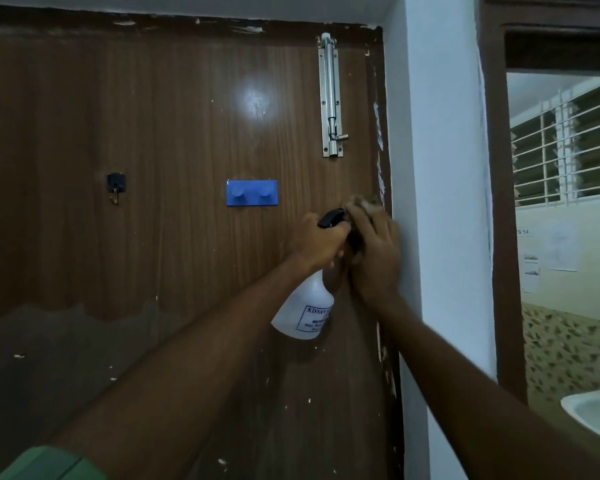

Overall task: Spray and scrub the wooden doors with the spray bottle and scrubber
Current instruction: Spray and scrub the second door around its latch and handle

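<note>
Left hand (317, 242) fingers grip spray bottle (305, 311); right hand (373, 251) fingers press blurred scrubber (366, 202) on door (153, 133) nr bolt (331, 95).

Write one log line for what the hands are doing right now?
left hand: grips spray bottle | right hand: presses scrubber on wooden door right edge

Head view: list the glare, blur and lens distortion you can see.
Head view: a round glare patch on the wooden door above the blue hook rack; motion blur smears the right hand and the scrubber at the door edge; the left hand and spray bottle stay sharper; wide-angle bending bows the door's top edge; the room is dim.
</note>
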Demonstrator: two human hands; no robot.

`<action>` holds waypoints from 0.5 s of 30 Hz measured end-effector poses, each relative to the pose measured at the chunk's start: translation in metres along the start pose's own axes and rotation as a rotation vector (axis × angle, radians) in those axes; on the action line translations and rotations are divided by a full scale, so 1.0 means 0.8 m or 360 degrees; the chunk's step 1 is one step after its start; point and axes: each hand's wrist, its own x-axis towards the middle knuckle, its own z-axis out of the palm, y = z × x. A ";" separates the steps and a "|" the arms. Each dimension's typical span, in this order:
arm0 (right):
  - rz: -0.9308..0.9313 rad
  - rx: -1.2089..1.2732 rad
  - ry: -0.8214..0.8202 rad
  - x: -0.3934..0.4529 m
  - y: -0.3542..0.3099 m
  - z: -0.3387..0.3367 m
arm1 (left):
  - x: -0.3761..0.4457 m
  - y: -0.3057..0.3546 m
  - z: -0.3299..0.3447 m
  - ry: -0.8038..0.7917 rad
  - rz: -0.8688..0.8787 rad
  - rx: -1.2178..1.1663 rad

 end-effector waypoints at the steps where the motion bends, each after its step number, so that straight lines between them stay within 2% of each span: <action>1: 0.0001 0.0001 -0.0011 -0.038 0.000 0.001 | -0.004 -0.001 0.001 0.0033 -0.0019 -0.0012; 4: -0.0065 -0.0055 -0.0079 -0.117 0.006 -0.002 | -0.022 -0.011 0.004 0.0064 -0.0030 0.0031; 7: -0.0185 -0.0058 -0.0148 -0.067 0.019 -0.004 | -0.050 -0.028 0.011 0.0045 -0.0088 0.0097; 10: -0.0134 -0.0057 -0.0092 -0.003 0.023 0.000 | -0.075 -0.046 0.021 0.0077 -0.0127 0.0162; 15: -0.0169 -0.0096 -0.0029 -0.041 0.026 -0.001 | -0.118 -0.069 0.036 0.0093 -0.0200 0.0412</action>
